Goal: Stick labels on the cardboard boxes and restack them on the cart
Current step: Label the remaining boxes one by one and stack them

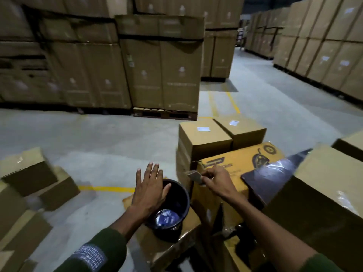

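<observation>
The left hand [150,190] is spread flat, palm down, fingers straight and slightly fanned, with the thumb out to the side over the rim of a dark bucket [175,203]. The forearm reaches forward from a green sleeve [102,250] with a printed patch. Below and just right of this hand, inside the bucket, lies a heap of bluish-white labels [167,217]. The bucket stands on a cardboard box [167,250] beneath the wrist.

The right hand [216,180] has its fingers curled, and pinches a small label [194,176] between thumb and fingertips (motion blur hides the print). The label sticks out to the left of the hand, at the near corner of a printed yellow box [241,160] on which the hand rests. The forearm runs back toward the lower right.

Beyond the right hand, two plain boxes stand side by side, each with a white label on top: one [204,137] straight ahead, the other [241,128] further right. To the right of the hand a large taped box [324,183] sits close by. Left of the left hand, loose boxes [29,179] lie on the concrete floor [98,138].
</observation>
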{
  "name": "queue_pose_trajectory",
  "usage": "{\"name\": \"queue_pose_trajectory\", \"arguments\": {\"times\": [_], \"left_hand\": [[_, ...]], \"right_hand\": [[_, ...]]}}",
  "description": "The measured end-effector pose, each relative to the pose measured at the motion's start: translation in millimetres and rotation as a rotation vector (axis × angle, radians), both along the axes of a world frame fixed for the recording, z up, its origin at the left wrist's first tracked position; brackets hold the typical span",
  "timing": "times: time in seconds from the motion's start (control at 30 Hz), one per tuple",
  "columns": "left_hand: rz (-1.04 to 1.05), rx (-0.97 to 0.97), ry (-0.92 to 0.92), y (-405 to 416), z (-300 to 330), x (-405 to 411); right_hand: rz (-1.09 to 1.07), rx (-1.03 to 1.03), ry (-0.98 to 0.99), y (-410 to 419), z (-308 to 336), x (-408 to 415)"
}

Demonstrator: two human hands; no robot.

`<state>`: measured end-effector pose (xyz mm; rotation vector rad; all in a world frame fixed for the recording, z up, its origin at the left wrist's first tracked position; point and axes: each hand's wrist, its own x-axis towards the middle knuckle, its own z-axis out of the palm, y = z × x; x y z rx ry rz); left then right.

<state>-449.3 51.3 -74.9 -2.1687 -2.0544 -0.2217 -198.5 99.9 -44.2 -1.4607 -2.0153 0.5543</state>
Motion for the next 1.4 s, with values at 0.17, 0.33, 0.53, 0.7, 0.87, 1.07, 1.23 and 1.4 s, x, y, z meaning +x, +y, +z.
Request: {"name": "queue_pose_trajectory", "arguments": {"times": [0.17,0.33,0.53,0.7,0.87,1.07,1.23,1.4], "left_hand": [[0.062,0.003,-0.005,-11,-9,-57],[0.084,-0.024,-0.011,-16,-24,-91],[0.035,-0.081,0.01,-11,-48,-111],[-0.065,-0.103,0.024,-3,-51,-93],[-0.194,-0.11,0.047,5,-42,-52],[-0.35,-0.024,0.072,17,-11,13],[-0.491,0.042,0.074,23,21,86],[-0.622,0.105,0.098,22,42,160]], "right_hand": [[0.065,0.17,-0.253,11,-27,-75],[0.059,0.264,-0.366,9,-52,-117],[0.232,-0.128,-0.591,-28,-116,-132],[0.148,-0.166,-0.51,-40,-114,-109],[0.021,-0.06,-0.42,-36,-85,-76],[-0.134,0.134,-0.391,-43,-37,-18],[-0.321,0.26,-0.321,-66,2,58],[-0.455,0.369,-0.219,-103,41,125]]}}
